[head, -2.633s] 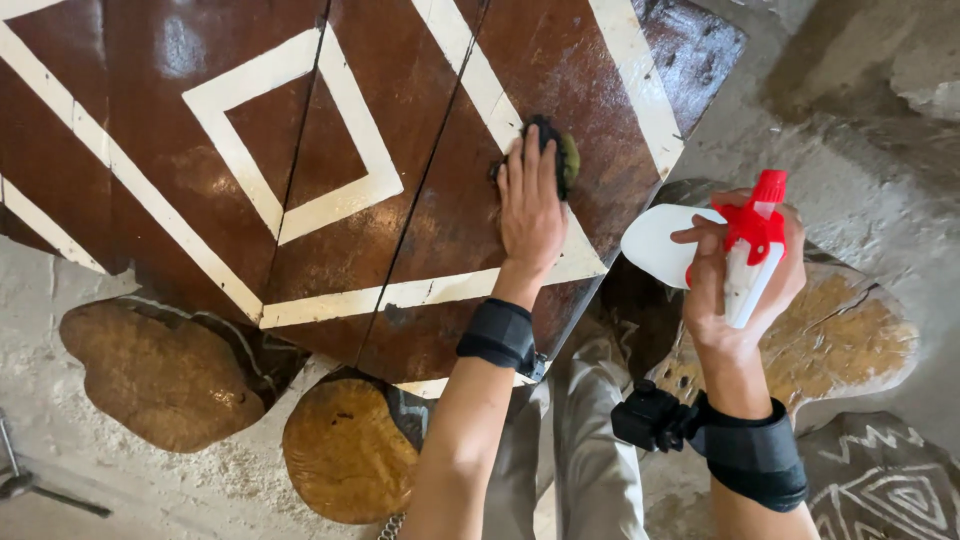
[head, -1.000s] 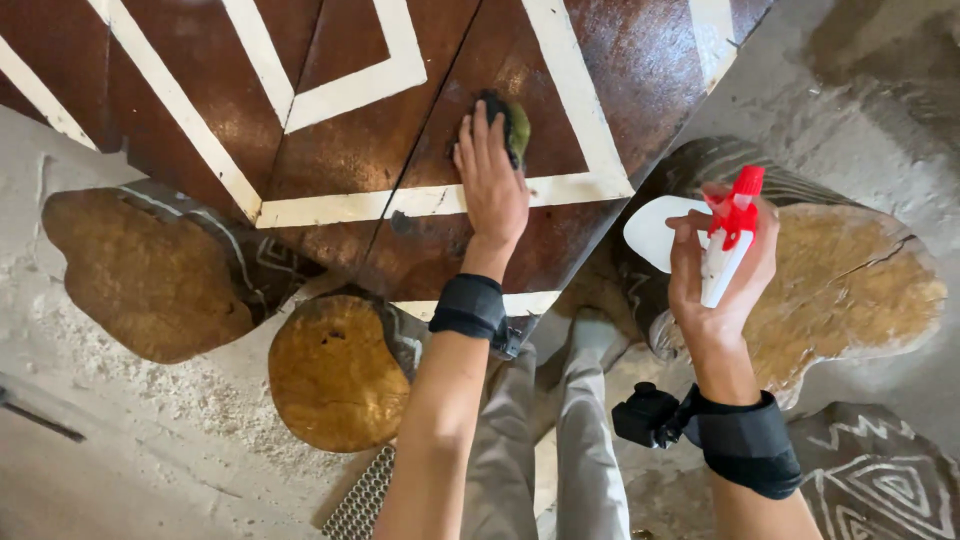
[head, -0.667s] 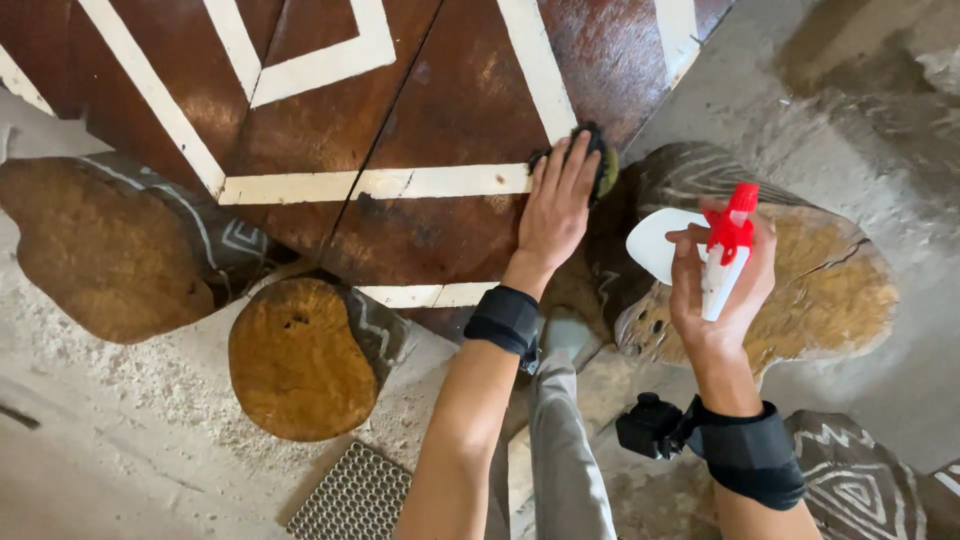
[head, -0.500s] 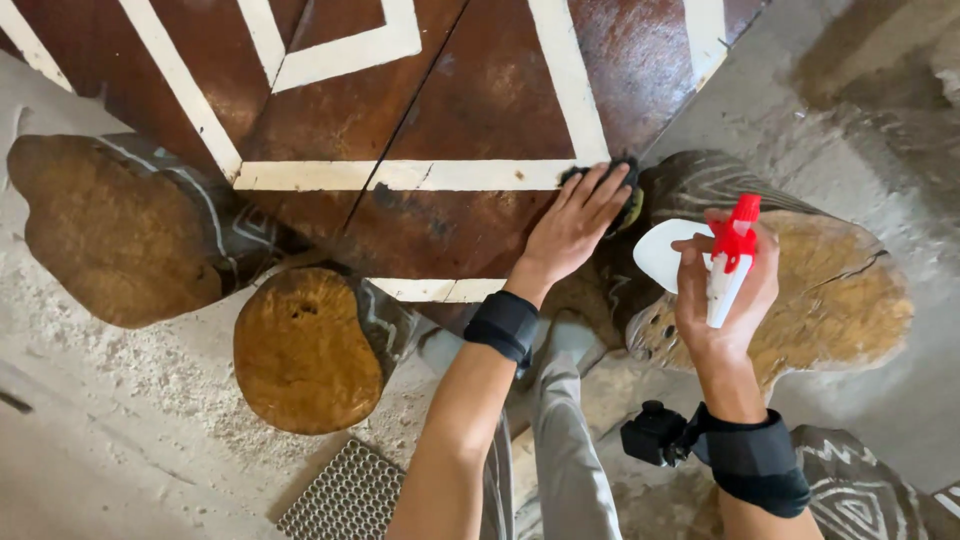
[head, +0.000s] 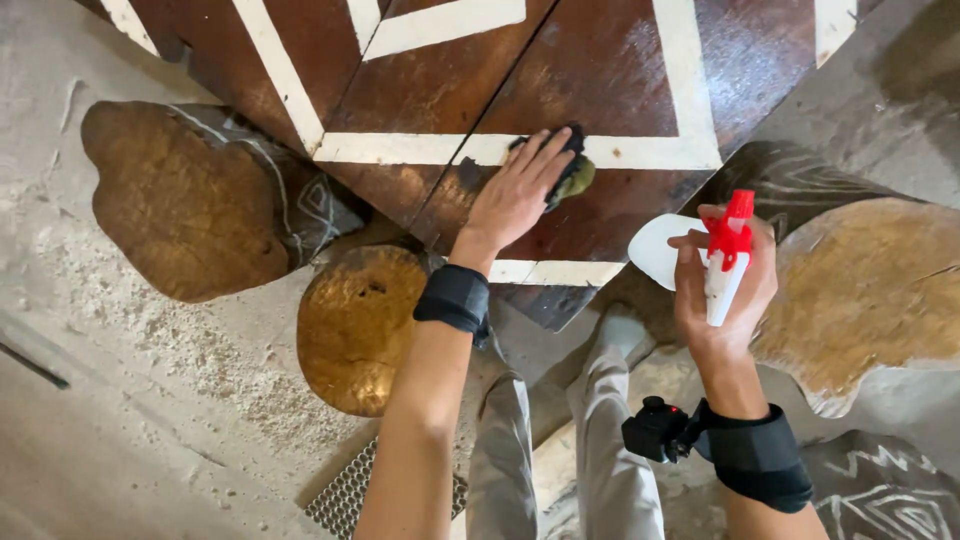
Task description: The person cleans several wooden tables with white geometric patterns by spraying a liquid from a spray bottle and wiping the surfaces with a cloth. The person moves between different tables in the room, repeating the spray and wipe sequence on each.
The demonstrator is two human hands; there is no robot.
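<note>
1. Head view: left hand [head: 515, 195] lay flat, fingers spread, pressing a dark sponge [head: 572, 172] onto the brown tabletop [head: 600, 80]; not clenched, just palm and fingers bearing down. Sponge sat on the white stripe [head: 620, 152], near the top's lower corner.
2. Right hand [head: 722, 290] was wrapped around a spray bottle [head: 722, 265] w/ red trigger head, held upright in the air, off the table's edge, above a stump [head: 870, 290].
3. Doing it well, I'd judge: keep the palm flat so pressure spreads evenly, work along the plank grain, keep the nozzle aimed at the wood, not at the wrist.
4. Edges: the corner of the top ended just below the sponge, so strokes toward the body would run off quickly. More open wood lay up and to the right.
5. Room: stumps [head: 355, 325] crowded under the edge on both sides; person's legs [head: 610, 450] stood between them. Sawdust covered the floor [head: 130, 330] at left.
</note>
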